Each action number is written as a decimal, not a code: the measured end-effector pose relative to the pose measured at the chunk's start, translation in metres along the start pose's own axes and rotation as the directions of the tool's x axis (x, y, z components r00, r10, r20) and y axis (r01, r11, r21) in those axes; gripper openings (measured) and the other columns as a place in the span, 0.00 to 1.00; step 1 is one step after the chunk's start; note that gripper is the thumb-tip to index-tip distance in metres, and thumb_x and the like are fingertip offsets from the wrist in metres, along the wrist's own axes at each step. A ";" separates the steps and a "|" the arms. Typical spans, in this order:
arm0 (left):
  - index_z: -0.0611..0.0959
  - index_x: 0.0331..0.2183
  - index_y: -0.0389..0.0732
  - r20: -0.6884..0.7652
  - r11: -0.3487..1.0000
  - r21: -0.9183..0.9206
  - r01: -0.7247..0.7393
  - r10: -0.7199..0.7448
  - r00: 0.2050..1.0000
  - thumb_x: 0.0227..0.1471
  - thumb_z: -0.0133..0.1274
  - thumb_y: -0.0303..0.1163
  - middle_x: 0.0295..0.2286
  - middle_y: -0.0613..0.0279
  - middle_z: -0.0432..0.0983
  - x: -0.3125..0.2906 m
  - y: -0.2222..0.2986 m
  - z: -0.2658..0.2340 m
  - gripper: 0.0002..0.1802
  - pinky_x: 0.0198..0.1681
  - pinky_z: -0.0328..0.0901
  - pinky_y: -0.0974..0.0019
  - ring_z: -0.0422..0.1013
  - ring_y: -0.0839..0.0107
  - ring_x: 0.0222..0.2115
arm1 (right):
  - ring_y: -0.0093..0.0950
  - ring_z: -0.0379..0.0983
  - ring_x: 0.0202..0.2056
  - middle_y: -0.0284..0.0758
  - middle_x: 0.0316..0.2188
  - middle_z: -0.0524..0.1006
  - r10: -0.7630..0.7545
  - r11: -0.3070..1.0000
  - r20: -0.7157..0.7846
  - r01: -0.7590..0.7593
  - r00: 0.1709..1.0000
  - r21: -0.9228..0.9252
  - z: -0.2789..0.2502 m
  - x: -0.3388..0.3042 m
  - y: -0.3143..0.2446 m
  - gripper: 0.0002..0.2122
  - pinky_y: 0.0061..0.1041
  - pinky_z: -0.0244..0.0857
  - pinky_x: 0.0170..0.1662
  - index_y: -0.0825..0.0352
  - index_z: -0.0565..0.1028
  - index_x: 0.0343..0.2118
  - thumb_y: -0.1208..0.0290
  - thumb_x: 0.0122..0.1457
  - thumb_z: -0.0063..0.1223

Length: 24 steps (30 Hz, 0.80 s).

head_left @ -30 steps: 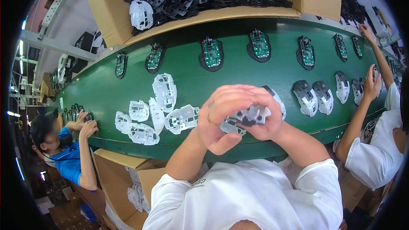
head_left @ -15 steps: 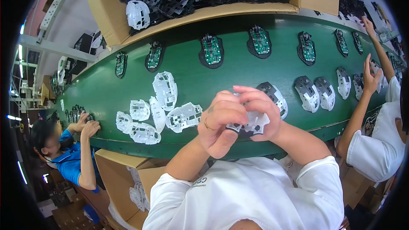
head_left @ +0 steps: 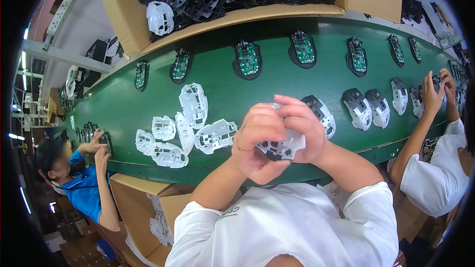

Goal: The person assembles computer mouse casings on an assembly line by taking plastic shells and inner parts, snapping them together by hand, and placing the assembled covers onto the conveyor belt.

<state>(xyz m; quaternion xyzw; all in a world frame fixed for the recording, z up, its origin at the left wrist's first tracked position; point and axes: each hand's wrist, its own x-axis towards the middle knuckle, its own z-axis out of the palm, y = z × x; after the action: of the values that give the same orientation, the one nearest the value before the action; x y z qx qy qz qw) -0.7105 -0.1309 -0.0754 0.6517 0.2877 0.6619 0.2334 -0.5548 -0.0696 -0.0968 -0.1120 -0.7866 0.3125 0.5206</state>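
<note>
My left hand (head_left: 257, 138) and my right hand (head_left: 311, 126) are together over the near part of the green work surface. Between them they grip a mouse shell (head_left: 289, 147), white with a black piece along its lower side; fingers cover much of it. Several loose white mouse shells (head_left: 216, 136) lie to the left of my left hand, some overlapping. Just beyond my right hand rests a black-and-white mouse shell (head_left: 321, 117), partly covered by that hand. More such two-coloured shells (head_left: 357, 109) form a row further right.
Black mouse bases with green circuit boards (head_left: 247, 59) stand in a spaced row along the green surface (head_left: 217, 76). Behind them, a cardboard box (head_left: 242, 18) holds black parts and one white shell (head_left: 160, 18). Co-workers' hands (head_left: 433, 94) are busy at right and left (head_left: 99, 146).
The shell in my hands has been turned, and my left fingers have shifted around it. The parts on the green surface have slid slightly right. The right co-worker's hands have come together over a shell.
</note>
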 end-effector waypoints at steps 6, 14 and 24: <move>0.74 0.43 0.36 -0.007 0.996 -0.073 0.052 -0.053 0.999 0.51 0.64 0.30 0.39 0.54 0.76 -0.006 -0.012 -0.013 0.20 0.52 0.66 0.53 0.73 0.61 0.38 | 0.46 0.79 0.46 0.50 0.46 0.76 0.128 0.991 0.056 -0.124 0.990 -0.058 0.001 0.005 -0.005 0.30 0.37 0.76 0.48 0.74 0.69 0.54 0.69 0.50 0.70; 0.79 0.51 0.35 0.339 0.823 0.528 0.208 -0.429 0.837 0.45 0.66 0.36 0.50 0.47 0.75 0.026 0.025 -0.035 0.30 0.58 0.64 0.51 0.71 0.50 0.51 | 0.47 0.79 0.40 0.48 0.46 0.78 0.400 0.824 0.014 -0.353 0.916 -0.442 -0.033 0.021 0.017 0.28 0.39 0.75 0.40 0.69 0.69 0.58 0.59 0.59 0.63; 0.81 0.43 0.43 0.488 0.588 0.793 -0.159 -0.457 0.743 0.36 0.71 0.42 0.48 0.52 0.71 -0.037 0.025 -0.034 0.30 0.48 0.69 0.52 0.69 0.50 0.50 | 0.50 0.70 0.54 0.51 0.45 0.77 0.556 0.691 0.268 -0.258 0.787 -0.676 -0.021 0.017 0.004 0.22 0.44 0.64 0.58 0.77 0.75 0.46 0.60 0.58 0.61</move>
<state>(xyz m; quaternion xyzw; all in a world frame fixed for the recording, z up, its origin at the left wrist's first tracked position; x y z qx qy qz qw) -0.7411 -0.1770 -0.0844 0.8420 0.5088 0.1684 0.0617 -0.5443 -0.0507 -0.0811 -0.3732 -0.8953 0.1713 0.1726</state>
